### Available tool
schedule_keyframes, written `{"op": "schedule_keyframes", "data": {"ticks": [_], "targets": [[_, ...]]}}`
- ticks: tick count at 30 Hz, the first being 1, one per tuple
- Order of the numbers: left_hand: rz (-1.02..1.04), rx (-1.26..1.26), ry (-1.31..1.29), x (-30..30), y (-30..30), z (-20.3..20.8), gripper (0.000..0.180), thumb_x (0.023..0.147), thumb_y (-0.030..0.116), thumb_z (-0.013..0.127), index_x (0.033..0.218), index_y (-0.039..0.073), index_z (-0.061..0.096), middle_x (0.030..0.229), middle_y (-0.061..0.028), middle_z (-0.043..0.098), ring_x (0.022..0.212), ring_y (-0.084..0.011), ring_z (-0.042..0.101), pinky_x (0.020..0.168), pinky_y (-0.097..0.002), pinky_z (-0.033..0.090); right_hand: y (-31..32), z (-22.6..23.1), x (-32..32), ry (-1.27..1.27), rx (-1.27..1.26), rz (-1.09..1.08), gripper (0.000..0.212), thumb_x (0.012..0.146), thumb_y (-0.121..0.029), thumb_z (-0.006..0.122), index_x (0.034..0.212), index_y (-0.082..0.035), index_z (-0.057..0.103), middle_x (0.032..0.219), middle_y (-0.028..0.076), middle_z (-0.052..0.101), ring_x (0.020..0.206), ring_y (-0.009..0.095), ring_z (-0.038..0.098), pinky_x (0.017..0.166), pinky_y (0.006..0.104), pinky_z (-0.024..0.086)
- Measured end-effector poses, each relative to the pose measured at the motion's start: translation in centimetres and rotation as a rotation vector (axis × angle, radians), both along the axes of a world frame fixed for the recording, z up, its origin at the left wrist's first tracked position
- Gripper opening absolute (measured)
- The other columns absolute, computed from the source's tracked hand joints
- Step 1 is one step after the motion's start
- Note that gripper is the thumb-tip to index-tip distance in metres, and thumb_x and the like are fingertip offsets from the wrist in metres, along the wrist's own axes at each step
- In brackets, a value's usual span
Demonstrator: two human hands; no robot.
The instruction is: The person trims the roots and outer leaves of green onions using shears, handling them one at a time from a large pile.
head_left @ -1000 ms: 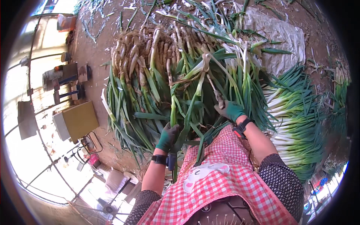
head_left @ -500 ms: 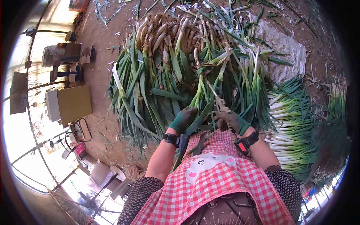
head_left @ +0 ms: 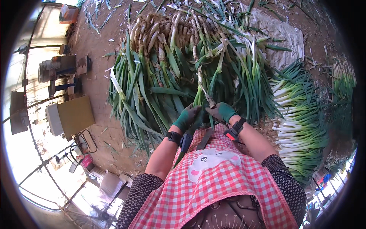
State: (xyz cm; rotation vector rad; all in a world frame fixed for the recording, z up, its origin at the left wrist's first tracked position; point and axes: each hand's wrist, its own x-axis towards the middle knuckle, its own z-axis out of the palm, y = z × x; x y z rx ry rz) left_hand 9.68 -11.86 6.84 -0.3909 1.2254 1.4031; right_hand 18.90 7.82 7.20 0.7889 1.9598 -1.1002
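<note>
We grasp one leek (head_left: 202,86) with both gloved hands, left hand (head_left: 187,117) and right hand (head_left: 222,112). Two leek heaps: unpeeled pile (head_left: 171,68) far, cleaned pile (head_left: 301,126) right, on a dirt floor (head_left: 95,49).

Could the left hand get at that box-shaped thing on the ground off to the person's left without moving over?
Probably not. The left hand is at a leek stalk together with the right hand, close to the apron. The box lies well off to the left across bare dirt; nothing blocks it, but it looks beyond arm's reach.
</note>
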Motion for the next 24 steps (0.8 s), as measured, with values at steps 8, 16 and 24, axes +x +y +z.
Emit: {"op": "schedule_keyframes", "data": {"ticks": [8,16,24], "targets": [[-0.079,-0.138,0.206,1.7,2.2,0.5,0.049,0.103,0.015,0.061,0.15,0.006,0.05,0.111,-0.0014,0.067,0.09,-0.0096,0.062,0.081,-0.0267,0.054,4.2,-7.2,-5.1,-0.056,0.041,-0.028,0.071,0.085,-0.064,0.062,0.123,-0.006,0.075,0.125,0.022,0.072,0.119,0.039,0.069,0.101,0.0446,0.054],[-0.029,-0.207,0.252,2.3,1.8,3.8,0.053,0.102,0.012,0.059,0.154,0.007,0.046,0.112,-0.001,0.066,0.09,-0.0101,0.062,0.079,-0.0272,0.054,3.0,-3.6,-4.0,0.069,0.02,0.182,0.072,0.087,-0.067,0.06,0.122,-0.006,0.075,0.122,0.024,0.072,0.117,0.04,0.069,0.102,0.0464,0.053],[0.028,-0.171,0.132,1.5,1.7,6.4,0.05,0.104,0.012,0.058,0.153,0.006,0.047,0.119,-0.0027,0.066,0.101,-0.012,0.067,0.086,-0.0294,0.057,4.1,-6.5,-11.0,-0.003,0.177,0.12,0.058,0.091,-0.056,0.054,0.123,-0.012,0.076,0.126,0.02,0.072,0.123,0.038,0.067,0.104,0.0446,0.053]]}}
